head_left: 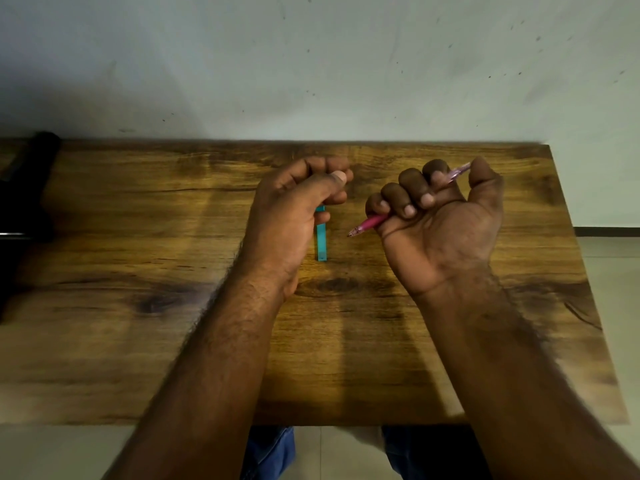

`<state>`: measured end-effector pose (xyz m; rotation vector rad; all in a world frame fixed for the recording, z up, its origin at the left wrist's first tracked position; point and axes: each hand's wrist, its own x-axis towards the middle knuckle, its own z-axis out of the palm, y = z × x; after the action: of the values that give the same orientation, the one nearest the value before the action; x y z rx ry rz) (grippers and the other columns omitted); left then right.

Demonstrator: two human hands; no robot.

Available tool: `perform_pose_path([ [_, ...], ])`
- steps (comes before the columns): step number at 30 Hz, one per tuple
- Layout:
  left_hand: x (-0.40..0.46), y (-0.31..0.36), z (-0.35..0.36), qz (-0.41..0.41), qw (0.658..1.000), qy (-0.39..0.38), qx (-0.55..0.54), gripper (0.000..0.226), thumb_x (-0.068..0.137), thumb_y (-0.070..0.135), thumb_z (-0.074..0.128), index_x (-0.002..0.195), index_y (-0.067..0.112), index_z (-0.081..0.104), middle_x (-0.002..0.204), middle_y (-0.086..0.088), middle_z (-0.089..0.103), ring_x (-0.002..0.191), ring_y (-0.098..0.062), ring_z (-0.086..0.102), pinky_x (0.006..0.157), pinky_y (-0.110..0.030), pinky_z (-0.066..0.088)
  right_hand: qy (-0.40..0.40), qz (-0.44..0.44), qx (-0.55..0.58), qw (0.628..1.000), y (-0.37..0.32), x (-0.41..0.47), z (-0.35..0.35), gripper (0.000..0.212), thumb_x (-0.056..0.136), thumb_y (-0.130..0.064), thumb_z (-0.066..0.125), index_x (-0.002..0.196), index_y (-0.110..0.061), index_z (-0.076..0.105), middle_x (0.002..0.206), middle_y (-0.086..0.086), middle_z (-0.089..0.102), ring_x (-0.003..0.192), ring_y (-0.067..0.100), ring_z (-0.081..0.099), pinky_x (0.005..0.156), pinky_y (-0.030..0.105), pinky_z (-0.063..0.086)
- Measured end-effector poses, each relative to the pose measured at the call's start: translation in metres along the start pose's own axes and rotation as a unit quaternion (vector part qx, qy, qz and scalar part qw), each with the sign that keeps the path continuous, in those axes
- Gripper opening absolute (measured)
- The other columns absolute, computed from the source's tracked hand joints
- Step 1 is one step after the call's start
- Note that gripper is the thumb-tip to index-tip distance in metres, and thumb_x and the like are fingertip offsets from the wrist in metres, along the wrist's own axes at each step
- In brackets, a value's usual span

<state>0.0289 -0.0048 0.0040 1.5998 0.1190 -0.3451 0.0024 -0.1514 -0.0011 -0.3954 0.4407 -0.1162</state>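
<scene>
My left hand (294, 209) is curled over the middle of the wooden table (138, 258) and grips the top of a narrow teal strip-like object (321, 242). The strip's lower end hangs out below the fist, close to the table. To its right, my right hand (440, 216) is turned palm up, its fingers wrapped round a pink pen (370, 223). The pen's tip points left toward the teal object, and its pale rear end sticks out between the thumb and forefinger. The two hands are a short gap apart.
A dark, blurred object (24, 188) lies at the table's far left edge. A pale wall rises behind the table. The table's right edge borders tiled floor (609, 258). Blue jeans (270, 452) show below the near edge.
</scene>
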Motion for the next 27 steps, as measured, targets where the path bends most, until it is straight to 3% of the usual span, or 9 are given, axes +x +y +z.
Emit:
perform_pose_path([
  [4, -0.0003, -0.0004, 0.0003, 0.004, 1.0, -0.002, 0.002, 0.019, 0.094, 0.026, 0.062, 0.106, 0.027, 0.078, 0.107, 0.008, 0.082, 0.104, -0.018, 0.075, 0.09, -0.044, 0.053, 0.014, -0.01, -0.034, 0.999, 0.0009, -0.0004, 0.0001, 0.047, 0.099, -0.046, 0.034, 0.062, -0.018, 0.039, 0.054, -0.002, 0.024, 0.053, 0.016, 0.019, 0.058, 0.032, 0.032],
  [9, -0.0001, 0.0001, 0.0008, 0.001, 1.0, -0.001, 0.0, 0.024, 0.089, 0.03, 0.063, 0.107, 0.026, 0.078, 0.107, 0.008, 0.082, 0.103, -0.017, 0.075, 0.089, -0.043, 0.053, 0.023, -0.003, -0.021, 1.0, 0.001, 0.0006, -0.0007, 0.049, 0.099, -0.052, 0.034, 0.064, -0.018, 0.04, 0.055, -0.002, 0.026, 0.053, 0.016, 0.02, 0.059, 0.031, 0.032],
  [13, -0.0002, 0.0001, 0.0007, 0.001, 1.0, -0.001, 0.003, 0.023, 0.091, 0.029, 0.063, 0.108, 0.025, 0.077, 0.107, 0.008, 0.081, 0.102, -0.016, 0.075, 0.089, -0.043, 0.054, 0.035, -0.016, -0.04, 0.998, 0.001, 0.0012, -0.0006, 0.047, 0.098, -0.045, 0.034, 0.06, -0.018, 0.04, 0.053, -0.002, 0.024, 0.051, 0.016, 0.018, 0.056, 0.03, 0.032],
  [17, 0.0003, -0.0003, 0.0004, 0.001, 1.0, 0.004, 0.0, 0.019, 0.096, 0.023, 0.063, 0.109, 0.025, 0.078, 0.107, 0.008, 0.082, 0.102, -0.016, 0.076, 0.089, -0.043, 0.054, 0.033, 0.003, -0.026, 0.999, 0.002, 0.0014, -0.0012, 0.052, 0.099, -0.054, 0.034, 0.063, -0.018, 0.042, 0.054, -0.003, 0.026, 0.052, 0.015, 0.021, 0.058, 0.031, 0.033],
  [21, 0.0006, -0.0004, 0.0001, -0.005, 1.0, 0.006, 0.002, 0.019, 0.098, 0.023, 0.063, 0.109, 0.025, 0.077, 0.107, 0.009, 0.081, 0.103, -0.015, 0.075, 0.088, -0.041, 0.054, 0.042, -0.013, -0.044, 0.998, 0.0028, 0.0013, -0.0015, 0.048, 0.098, -0.046, 0.035, 0.06, -0.018, 0.039, 0.052, -0.003, 0.024, 0.051, 0.016, 0.018, 0.056, 0.031, 0.032],
  [27, -0.0002, 0.0004, 0.0007, -0.006, 1.0, 0.007, -0.001, 0.019, 0.097, 0.021, 0.063, 0.11, 0.024, 0.077, 0.107, 0.008, 0.082, 0.104, -0.018, 0.075, 0.09, -0.043, 0.054, 0.039, -0.004, -0.026, 0.999, 0.0027, 0.0017, -0.0018, 0.049, 0.099, -0.049, 0.035, 0.062, -0.018, 0.041, 0.053, -0.002, 0.026, 0.052, 0.015, 0.019, 0.058, 0.031, 0.033],
])
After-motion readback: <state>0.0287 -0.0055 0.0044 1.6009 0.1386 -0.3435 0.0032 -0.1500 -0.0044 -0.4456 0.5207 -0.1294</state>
